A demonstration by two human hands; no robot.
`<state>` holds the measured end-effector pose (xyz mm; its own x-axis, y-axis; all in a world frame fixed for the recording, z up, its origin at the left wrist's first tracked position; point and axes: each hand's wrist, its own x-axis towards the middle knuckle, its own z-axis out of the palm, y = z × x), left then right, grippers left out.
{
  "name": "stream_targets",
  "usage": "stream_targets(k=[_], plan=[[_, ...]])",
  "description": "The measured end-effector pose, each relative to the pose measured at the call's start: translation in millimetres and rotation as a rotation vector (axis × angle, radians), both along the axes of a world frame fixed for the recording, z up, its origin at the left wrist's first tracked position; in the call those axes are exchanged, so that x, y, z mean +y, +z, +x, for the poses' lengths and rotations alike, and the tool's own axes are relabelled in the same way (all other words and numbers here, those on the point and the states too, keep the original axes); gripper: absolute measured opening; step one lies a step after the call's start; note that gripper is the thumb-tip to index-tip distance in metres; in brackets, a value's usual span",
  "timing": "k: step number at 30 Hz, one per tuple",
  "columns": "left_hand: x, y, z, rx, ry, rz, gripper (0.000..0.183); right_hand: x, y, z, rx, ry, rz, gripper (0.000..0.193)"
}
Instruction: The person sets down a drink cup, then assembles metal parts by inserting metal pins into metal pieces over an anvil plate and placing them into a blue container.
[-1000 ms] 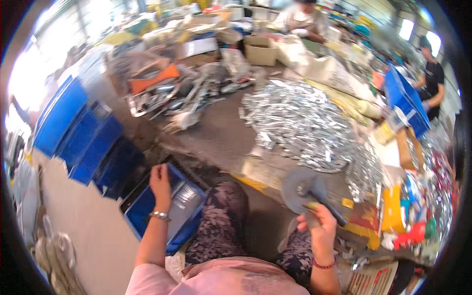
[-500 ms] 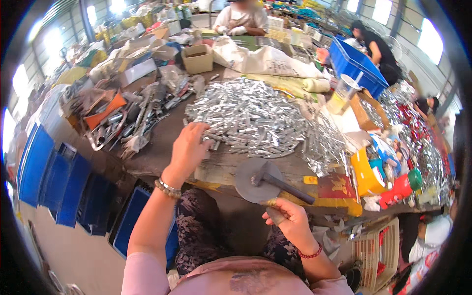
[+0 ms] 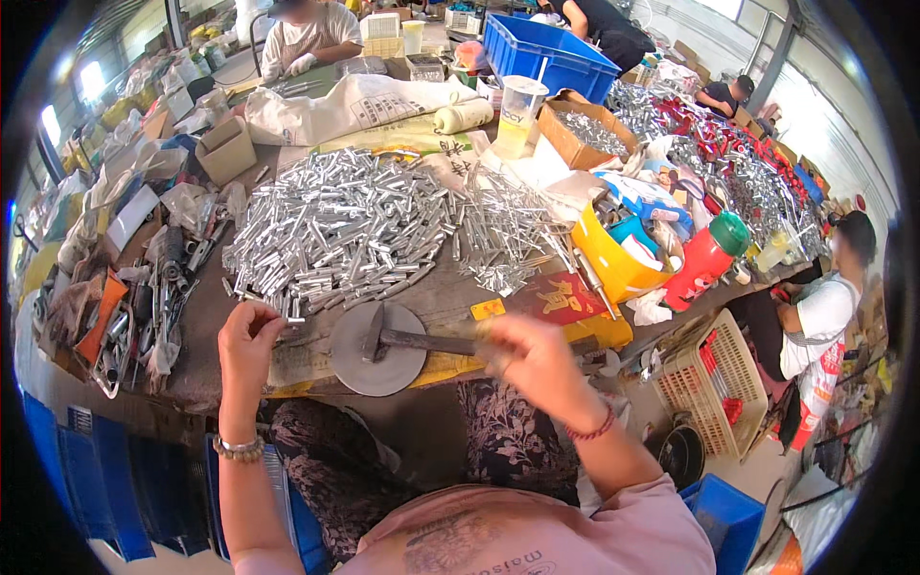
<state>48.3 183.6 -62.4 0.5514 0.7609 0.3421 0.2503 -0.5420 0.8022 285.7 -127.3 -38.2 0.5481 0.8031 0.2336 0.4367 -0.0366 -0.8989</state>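
Note:
A small silver metal tube [image 3: 294,320] sticks out from the pinched fingers of my left hand [image 3: 251,347], at the near edge of a heap of similar silver tubes [image 3: 335,230]. To its right, a hammer [image 3: 422,340] lies with its head on a round grey metal disc [image 3: 369,372] at the table's front edge. Its dark handle points right. My right hand [image 3: 532,369] is over the handle's end, its fingers smeared by motion. Whether they grip the handle cannot be made out.
Thin metal pins [image 3: 503,230] lie right of the heap. Beyond them stand a yellow container [image 3: 613,254], a red bottle with a green cap [image 3: 704,264], a cardboard box [image 3: 561,125] and a blue crate [image 3: 546,57]. Metal scrap [image 3: 158,287] lies left. Other people sit nearby.
The view has swung to the right. My right hand has moved from in front of the disc to the hammer handle's end. My left fingers have closed on a tube by the heap.

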Motion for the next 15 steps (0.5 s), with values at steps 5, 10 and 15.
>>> stream_targets(k=[5,10,15], plan=[[-30.4,10.4,-10.1,-0.078,-0.045,-0.202,0.008,4.0,-3.3,94.7,-0.600,-0.359,-0.170,0.022],[-63.0,10.6,-5.6,-0.186,-0.135,-0.423,0.008,14.6,-7.6,140.2,-0.852,-0.218,-0.467,0.020],[-81.8,7.7,6.2,-0.107,-0.134,-0.464,0.008,13.7,6.0,148.5,-0.854,-0.068,-0.547,0.016]])
